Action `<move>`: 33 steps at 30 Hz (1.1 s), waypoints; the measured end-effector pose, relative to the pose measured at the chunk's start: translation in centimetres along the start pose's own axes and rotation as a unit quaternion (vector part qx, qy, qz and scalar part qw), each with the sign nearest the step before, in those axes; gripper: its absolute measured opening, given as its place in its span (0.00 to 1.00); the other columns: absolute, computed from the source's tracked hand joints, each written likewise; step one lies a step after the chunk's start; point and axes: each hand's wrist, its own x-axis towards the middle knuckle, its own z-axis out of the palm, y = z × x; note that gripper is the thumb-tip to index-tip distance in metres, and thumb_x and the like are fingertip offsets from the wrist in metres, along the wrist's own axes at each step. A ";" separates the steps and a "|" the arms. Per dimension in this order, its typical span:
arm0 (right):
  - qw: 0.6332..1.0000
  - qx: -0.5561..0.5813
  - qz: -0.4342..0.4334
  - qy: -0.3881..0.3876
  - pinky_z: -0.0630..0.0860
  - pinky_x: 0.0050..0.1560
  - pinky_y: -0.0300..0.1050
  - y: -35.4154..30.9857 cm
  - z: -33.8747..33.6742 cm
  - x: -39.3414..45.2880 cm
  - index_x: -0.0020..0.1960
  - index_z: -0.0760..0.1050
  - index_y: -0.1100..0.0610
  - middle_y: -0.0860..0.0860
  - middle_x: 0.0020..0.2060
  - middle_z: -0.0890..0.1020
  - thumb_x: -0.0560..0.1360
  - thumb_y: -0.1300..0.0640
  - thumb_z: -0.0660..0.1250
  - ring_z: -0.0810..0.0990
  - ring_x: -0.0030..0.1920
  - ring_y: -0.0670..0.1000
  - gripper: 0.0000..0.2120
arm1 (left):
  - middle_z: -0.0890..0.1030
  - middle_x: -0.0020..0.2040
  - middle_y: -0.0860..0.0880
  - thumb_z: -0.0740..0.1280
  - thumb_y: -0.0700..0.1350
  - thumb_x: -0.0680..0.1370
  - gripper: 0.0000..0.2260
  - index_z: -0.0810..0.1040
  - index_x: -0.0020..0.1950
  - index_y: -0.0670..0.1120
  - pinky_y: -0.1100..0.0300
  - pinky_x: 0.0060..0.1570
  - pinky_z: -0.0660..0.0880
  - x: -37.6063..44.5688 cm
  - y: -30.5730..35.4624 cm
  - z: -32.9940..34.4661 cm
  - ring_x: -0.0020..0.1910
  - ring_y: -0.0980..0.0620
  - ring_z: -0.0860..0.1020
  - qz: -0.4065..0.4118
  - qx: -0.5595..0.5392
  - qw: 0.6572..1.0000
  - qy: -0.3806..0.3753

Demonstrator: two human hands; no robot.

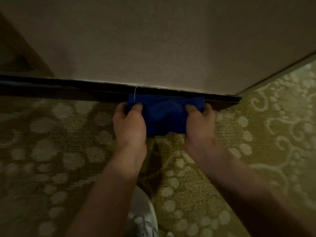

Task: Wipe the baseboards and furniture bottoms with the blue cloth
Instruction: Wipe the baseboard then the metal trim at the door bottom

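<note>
Left hand [129, 122] and right hand [200, 120] each grip blue cloth [164, 115] | cloth pressed on dark baseboard [68, 90] | wiping mid-run; left stretch, furniture bottoms seemingly remain.

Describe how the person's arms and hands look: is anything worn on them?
Both forearms are bare up to the picture's edge; no sleeve shows. The left hand and the right hand wear no gloves, and I can see no ring, watch or bracelet on the wrists or fingers, though the picture is dim and slightly blurred.
</note>
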 end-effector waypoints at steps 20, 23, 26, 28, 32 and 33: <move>0.949 0.142 0.206 -0.190 0.83 0.44 0.49 4.5 10.1 -8.0 0.65 0.73 0.55 0.57 0.57 0.83 0.79 0.59 0.64 0.84 0.52 0.56 0.14 | 0.81 0.59 0.40 0.60 0.40 0.82 0.14 0.75 0.66 0.42 0.52 0.48 0.80 6.7 7.6 -13.7 0.53 0.43 0.81 -0.015 0.035 0.997 -0.072; 0.965 0.093 0.148 -0.196 0.83 0.42 0.49 3.7 10.3 -10.0 0.58 0.77 0.59 0.57 0.51 0.84 0.79 0.63 0.63 0.84 0.47 0.56 0.09 | 0.81 0.58 0.40 0.64 0.42 0.79 0.15 0.75 0.66 0.43 0.53 0.40 0.80 6.8 8.2 -15.8 0.50 0.43 0.82 -0.033 0.040 0.994 -0.091; 0.968 0.039 0.140 -0.205 0.82 0.37 0.46 3.6 10.0 -12.4 0.53 0.78 0.60 0.57 0.46 0.85 0.79 0.63 0.63 0.85 0.43 0.55 0.07 | 0.82 0.57 0.42 0.74 0.50 0.70 0.27 0.74 0.68 0.45 0.50 0.41 0.82 6.1 8.7 -18.3 0.51 0.41 0.83 -0.069 0.038 0.992 -0.100; 0.969 -0.007 0.129 -0.211 0.81 0.41 0.48 3.5 10.1 -14.5 0.54 0.79 0.60 0.57 0.48 0.85 0.79 0.60 0.64 0.85 0.45 0.56 0.07 | 0.81 0.57 0.42 0.78 0.54 0.64 0.34 0.73 0.67 0.45 0.44 0.48 0.81 4.7 9.3 -20.2 0.51 0.40 0.82 -0.088 0.045 0.990 -0.099; 0.973 -0.040 0.090 -0.211 0.81 0.36 0.47 2.0 10.9 -19.1 0.49 0.79 0.58 0.56 0.45 0.85 0.80 0.56 0.62 0.85 0.41 0.54 0.08 | 0.79 0.53 0.44 0.78 0.52 0.68 0.30 0.71 0.63 0.44 0.44 0.51 0.80 1.7 11.6 -23.6 0.50 0.41 0.81 -0.084 0.063 0.989 -0.107; 0.972 -0.036 0.083 -0.219 0.80 0.32 0.45 1.3 11.1 -20.1 0.49 0.78 0.59 0.56 0.44 0.84 0.80 0.57 0.61 0.85 0.38 0.53 0.08 | 0.78 0.50 0.45 0.77 0.51 0.70 0.26 0.69 0.61 0.45 0.45 0.47 0.81 1.1 12.3 -24.5 0.49 0.42 0.80 -0.076 0.058 0.990 -0.106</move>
